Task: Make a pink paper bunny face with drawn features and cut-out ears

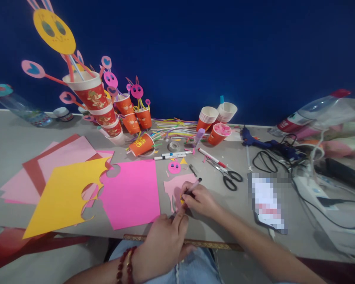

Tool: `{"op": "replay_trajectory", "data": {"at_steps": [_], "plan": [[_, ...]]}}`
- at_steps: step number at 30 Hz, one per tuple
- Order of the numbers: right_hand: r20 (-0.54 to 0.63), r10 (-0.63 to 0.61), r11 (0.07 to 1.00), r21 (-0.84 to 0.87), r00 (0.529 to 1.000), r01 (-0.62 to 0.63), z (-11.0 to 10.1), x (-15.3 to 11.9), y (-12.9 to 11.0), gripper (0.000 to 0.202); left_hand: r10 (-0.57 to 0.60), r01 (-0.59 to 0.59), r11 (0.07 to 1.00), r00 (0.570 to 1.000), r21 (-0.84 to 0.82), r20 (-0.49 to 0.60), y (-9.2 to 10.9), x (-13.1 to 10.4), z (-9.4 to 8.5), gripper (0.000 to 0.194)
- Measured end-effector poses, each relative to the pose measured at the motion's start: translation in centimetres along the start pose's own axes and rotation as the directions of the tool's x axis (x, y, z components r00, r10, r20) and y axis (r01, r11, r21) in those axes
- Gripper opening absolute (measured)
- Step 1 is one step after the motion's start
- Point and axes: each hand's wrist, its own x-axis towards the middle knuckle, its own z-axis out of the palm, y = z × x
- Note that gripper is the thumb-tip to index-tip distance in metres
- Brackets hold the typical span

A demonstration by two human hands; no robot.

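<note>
My right hand [202,200] is closed around a slim pen [196,184], its dark end pointing up and its tip down over a light pink paper piece [171,186]. A small bit of yellow [182,200] shows by the fingers; I cannot tell what it is. My left hand [167,238] lies at the table's front edge, fingers stretched out to the paper just below the pen. A bright pink sheet [133,193] lies left of the hands. Just beyond them are a round pink paper face [174,166] and a small black pen cap [193,170].
Scissors [226,173], a phone [268,205] and a blue glue gun [251,138] lie to the right, with cables. Two pens [173,155] and tape [174,146] lie ahead. Cups with paper rabbits [91,94] stand back left, near a cut yellow sheet [62,189].
</note>
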Motion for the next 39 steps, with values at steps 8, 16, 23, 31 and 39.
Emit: {"op": "replay_trajectory", "data": {"at_steps": [8, 16, 23, 31, 39], "plan": [[-0.04, 0.013, 1.0, -0.004, 0.999, -0.014, 0.1, 0.2, 0.6, 0.01, -0.002, 0.002, 1.0, 1.0, 0.012, -0.026, 0.0, 0.0, 0.5, 0.066], [-0.067, 0.006, 1.0, 0.002, 0.998, -0.006, 0.1, 0.3, 0.8, 0.012, -0.007, 0.007, 1.0, 1.0, 0.006, -0.003, 0.1, 0.0, 0.0, 0.067], [-0.102, 0.011, 0.999, 0.033, 0.995, -0.008, 0.3, 0.3, 0.9, 0.012, 0.0, 0.0, 1.0, 1.0, 0.011, -0.012, 0.0, 0.0, 0.1, 0.07], [-0.113, 0.034, 0.999, 0.047, 0.993, -0.028, 0.3, 0.4, 1.0, 0.012, -0.006, 0.006, 1.0, 1.0, 0.007, -0.003, 0.1, 0.0, -0.1, 0.069], [-0.122, 0.057, 0.997, 0.065, 0.991, -0.049, 0.3, 0.3, 0.9, 0.012, 0.003, -0.003, 1.0, 1.0, 0.028, -0.014, 0.2, -0.1, -0.2, 0.068]]}}
